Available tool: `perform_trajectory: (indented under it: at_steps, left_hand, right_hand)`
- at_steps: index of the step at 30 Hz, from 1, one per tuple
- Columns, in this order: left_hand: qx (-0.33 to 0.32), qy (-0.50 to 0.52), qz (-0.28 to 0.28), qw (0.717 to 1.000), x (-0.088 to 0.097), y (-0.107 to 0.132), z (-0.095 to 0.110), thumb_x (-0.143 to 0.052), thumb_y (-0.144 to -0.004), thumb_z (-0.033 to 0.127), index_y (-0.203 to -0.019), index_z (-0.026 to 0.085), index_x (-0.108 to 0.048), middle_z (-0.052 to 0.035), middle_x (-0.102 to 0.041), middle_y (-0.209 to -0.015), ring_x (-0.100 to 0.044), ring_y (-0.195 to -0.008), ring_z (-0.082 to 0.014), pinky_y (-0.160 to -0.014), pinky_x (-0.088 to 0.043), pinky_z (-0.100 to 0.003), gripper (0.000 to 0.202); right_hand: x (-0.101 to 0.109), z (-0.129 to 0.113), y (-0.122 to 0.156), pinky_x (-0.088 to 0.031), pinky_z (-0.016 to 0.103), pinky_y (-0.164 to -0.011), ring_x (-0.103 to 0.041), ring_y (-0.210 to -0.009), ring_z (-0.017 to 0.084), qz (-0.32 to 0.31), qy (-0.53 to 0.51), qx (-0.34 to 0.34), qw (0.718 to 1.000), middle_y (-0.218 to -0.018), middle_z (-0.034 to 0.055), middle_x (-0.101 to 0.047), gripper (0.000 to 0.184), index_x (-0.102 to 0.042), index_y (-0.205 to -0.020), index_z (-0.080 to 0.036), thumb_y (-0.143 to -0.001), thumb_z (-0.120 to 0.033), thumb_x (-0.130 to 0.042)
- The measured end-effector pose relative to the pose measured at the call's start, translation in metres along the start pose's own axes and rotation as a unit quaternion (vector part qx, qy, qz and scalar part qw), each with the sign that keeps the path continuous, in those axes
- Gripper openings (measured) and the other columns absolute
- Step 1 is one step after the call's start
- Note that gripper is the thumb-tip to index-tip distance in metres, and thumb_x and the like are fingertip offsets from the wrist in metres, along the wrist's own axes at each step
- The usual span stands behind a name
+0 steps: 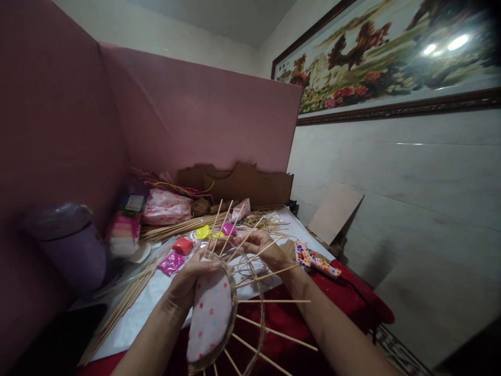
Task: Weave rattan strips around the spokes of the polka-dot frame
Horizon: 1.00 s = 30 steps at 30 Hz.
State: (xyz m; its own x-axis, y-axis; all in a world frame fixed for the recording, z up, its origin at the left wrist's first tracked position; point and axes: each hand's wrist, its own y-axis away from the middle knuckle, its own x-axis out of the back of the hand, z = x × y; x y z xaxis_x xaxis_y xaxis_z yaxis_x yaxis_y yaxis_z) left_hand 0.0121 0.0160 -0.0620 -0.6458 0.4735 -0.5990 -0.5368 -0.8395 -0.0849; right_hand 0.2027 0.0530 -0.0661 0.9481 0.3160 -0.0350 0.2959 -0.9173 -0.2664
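A half-round panel (213, 308) covered in pink fabric with small red flowers is tilted before me, its curved rim edged with twine. Thin wooden sticks (282, 301) fan outward from that rim. Across them runs an arc of brown twine (262, 313), spaced away from the edge. My left hand (190, 279) grips the panel's upper end, thumb over the fabric. Beyond the sticks, my right hand (264, 248) is closed with its fingers pinched at the upper end of the twine arc; sticks partly cover those fingertips.
Red (182, 245) and purple packets (171, 263) lie left of my hands. Bundled sticks (129, 303) and a lilac bin (74, 250) are farther left. Behind are a twine ball (201, 207) and cardboard (246, 185). A flower-patterned glue gun (319, 261) rests on the red cloth (364, 297).
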Motion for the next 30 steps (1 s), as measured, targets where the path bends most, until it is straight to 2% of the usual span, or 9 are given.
perform_trajectory:
  at_steps: [7,11,14,16,20,22,24,27,30]
  left_hand:
    - [-0.003,-0.011,-0.002,1.0,-0.003,0.0,0.0,-0.063,-0.065,0.006,-0.119,0.015,-0.048,-0.0086,-0.071,-0.084,-0.067,-0.065,-0.0201,-0.059,-0.055,-0.03,0.057]
    - [0.002,-0.013,0.004,1.0,-0.002,0.001,0.0,-0.063,-0.066,0.006,-0.122,0.017,-0.045,-0.008,-0.071,-0.086,-0.068,-0.064,-0.0198,-0.06,-0.055,-0.03,0.06]
    - [-0.002,-0.007,0.002,1.0,-0.001,0.0,-0.001,-0.062,-0.066,0.004,-0.122,0.019,-0.046,-0.0093,-0.069,-0.102,-0.068,-0.078,-0.0214,-0.071,-0.055,-0.032,0.06]
    - [-0.005,0.002,-0.004,1.0,-0.001,-0.002,-0.001,-0.062,-0.066,0.003,-0.12,0.018,-0.048,-0.0109,-0.064,-0.114,-0.064,-0.095,-0.0239,-0.082,-0.052,-0.033,0.057]
    - [0.004,0.017,0.002,1.0,0.0,-0.004,-0.001,-0.062,-0.065,0.001,-0.113,0.014,-0.054,-0.013,-0.062,-0.118,-0.056,-0.109,-0.0261,-0.095,-0.043,-0.036,0.05]
    - [0.012,0.014,0.017,1.0,0.0,-0.004,0.0,-0.062,-0.065,0.0,-0.114,0.015,-0.055,-0.0124,-0.063,-0.116,-0.059,-0.105,-0.0261,-0.095,-0.044,-0.037,0.051]
    - [0.025,-0.007,0.034,0.999,0.0,-0.004,0.001,-0.062,-0.068,0.003,-0.119,0.017,-0.052,-0.0121,-0.065,-0.113,-0.063,-0.096,-0.0267,-0.085,-0.051,-0.037,0.055]
    - [0.029,-0.014,0.075,0.997,-0.002,-0.006,0.002,-0.065,-0.064,0.002,-0.123,0.019,-0.049,-0.0116,-0.065,-0.112,-0.06,-0.103,-0.0284,-0.086,-0.051,-0.037,0.063]
    - [0.013,-0.015,0.098,0.995,-0.004,-0.01,0.003,-0.068,-0.059,0.003,-0.117,0.016,-0.054,-0.0126,-0.064,-0.115,-0.054,-0.11,-0.029,-0.086,-0.051,-0.033,0.061]
  right_hand:
    - [0.0,-0.006,0.006,-0.046,0.03,-0.069,-0.061,-0.07,0.015,0.011,0.048,0.047,0.998,-0.076,0.0039,-0.067,0.023,-0.068,-0.08,-0.018,-0.075,-0.039,-0.061]
    - [-0.004,-0.002,0.006,-0.047,0.03,-0.065,-0.06,-0.066,0.016,0.003,0.111,0.03,0.993,-0.073,0.0035,-0.067,0.024,-0.068,-0.078,-0.018,-0.073,-0.04,-0.061]
    - [-0.002,0.005,0.007,-0.048,0.031,-0.065,-0.061,-0.071,0.017,0.008,0.194,0.04,0.98,-0.077,0.0038,-0.069,0.021,-0.069,-0.083,-0.018,-0.075,-0.035,-0.059]
    - [0.007,0.006,0.012,-0.047,0.034,-0.075,-0.061,-0.084,0.02,0.049,0.281,0.059,0.957,-0.087,0.0053,-0.069,0.021,-0.069,-0.089,-0.019,-0.075,-0.029,-0.058]
    - [0.057,-0.001,0.034,-0.038,0.038,-0.091,-0.055,-0.1,0.024,0.169,0.392,0.06,0.902,-0.099,0.0078,-0.064,0.023,-0.068,-0.091,-0.021,-0.076,-0.021,-0.051]
    - [0.093,-0.006,0.048,-0.038,0.039,-0.091,-0.055,-0.1,0.024,0.23,0.434,0.033,0.871,-0.1,0.0095,-0.064,0.028,-0.067,-0.093,-0.019,-0.077,-0.017,-0.044]
    - [0.128,-0.01,0.063,-0.039,0.039,-0.088,-0.057,-0.095,0.024,0.267,0.468,-0.005,0.842,-0.1,0.0118,-0.064,0.035,-0.066,-0.096,-0.016,-0.074,-0.012,-0.039]
    - [0.162,-0.011,0.08,-0.042,0.035,-0.086,-0.058,-0.096,0.023,0.23,0.509,-0.05,0.828,-0.103,0.0124,-0.064,0.037,-0.065,-0.099,-0.012,-0.066,-0.01,-0.046]
    - [0.171,-0.008,0.091,-0.042,0.031,-0.084,-0.058,-0.095,0.023,0.16,0.537,-0.081,0.824,-0.103,0.0114,-0.064,0.039,-0.064,-0.1,-0.012,-0.061,-0.018,-0.06]
